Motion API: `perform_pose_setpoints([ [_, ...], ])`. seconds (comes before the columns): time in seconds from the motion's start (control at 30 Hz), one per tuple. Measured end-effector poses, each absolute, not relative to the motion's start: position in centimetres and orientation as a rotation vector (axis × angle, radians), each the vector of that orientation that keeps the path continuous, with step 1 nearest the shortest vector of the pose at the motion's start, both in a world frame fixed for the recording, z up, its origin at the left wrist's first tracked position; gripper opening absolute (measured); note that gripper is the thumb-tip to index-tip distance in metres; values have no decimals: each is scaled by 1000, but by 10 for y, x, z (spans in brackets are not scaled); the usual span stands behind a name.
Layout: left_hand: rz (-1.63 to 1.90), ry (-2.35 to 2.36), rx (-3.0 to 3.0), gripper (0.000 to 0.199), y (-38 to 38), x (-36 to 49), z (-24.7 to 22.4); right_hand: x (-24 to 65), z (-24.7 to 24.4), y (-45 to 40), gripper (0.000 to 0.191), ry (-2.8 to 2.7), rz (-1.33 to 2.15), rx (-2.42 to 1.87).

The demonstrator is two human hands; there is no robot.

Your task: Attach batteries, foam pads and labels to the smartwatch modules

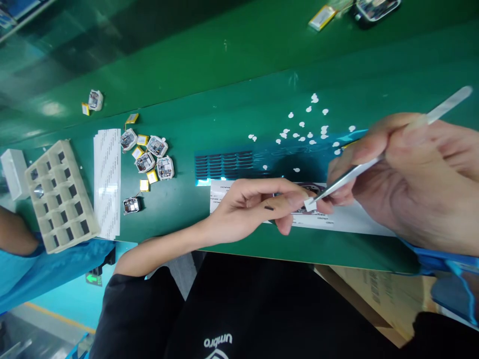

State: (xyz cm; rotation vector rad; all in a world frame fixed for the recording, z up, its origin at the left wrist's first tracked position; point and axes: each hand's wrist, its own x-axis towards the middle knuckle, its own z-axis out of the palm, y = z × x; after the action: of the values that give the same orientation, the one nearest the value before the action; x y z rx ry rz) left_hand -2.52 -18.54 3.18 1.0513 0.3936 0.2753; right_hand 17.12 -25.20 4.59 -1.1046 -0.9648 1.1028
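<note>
The right hand (415, 184) lies nearest the camera, closed around slender steel tweezers (348, 178). The tool's long axis runs diagonally across the view, with its pale upper end rising past the hand toward the upper right and its tip pointing down and left. A small white pad (309, 204) sits at the tip, just beside the fingers of the left hand (250, 209), and the tip appears to hold it. The pad therefore lies left of the right hand, at the far end of the tool, and the left hand is the closer of the two.

The left hand reaches in from the lower left, with its fingers curved over a dark electronic part (309, 189) on a long printed paper sheet (355, 222). Whether these fingers grip the part or only steady it cannot be determined.

A blue film sheet (239, 164) carrying white adhesive dots (309, 135) lies just above the paper on the green surface (179, 99). Farther left are small framed modules (156, 146), yellow batteries (151, 176), a stack of white strips (107, 182), and a cream compartment tray (60, 197).
</note>
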Motion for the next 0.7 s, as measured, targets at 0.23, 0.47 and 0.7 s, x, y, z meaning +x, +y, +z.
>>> perform_pose_setpoints([
  [0.23,313,427,1020,30,-184,-22,39,172,46,-255,31,-990,1043,-1106],
  [0.47,234,419,897,29,-183,-25,35,169,38,-261,19,-989,972,-1072],
  [0.7,221,483,891,33,-181,-25,34,162,37,-260,25,-948,762,-1193],
])
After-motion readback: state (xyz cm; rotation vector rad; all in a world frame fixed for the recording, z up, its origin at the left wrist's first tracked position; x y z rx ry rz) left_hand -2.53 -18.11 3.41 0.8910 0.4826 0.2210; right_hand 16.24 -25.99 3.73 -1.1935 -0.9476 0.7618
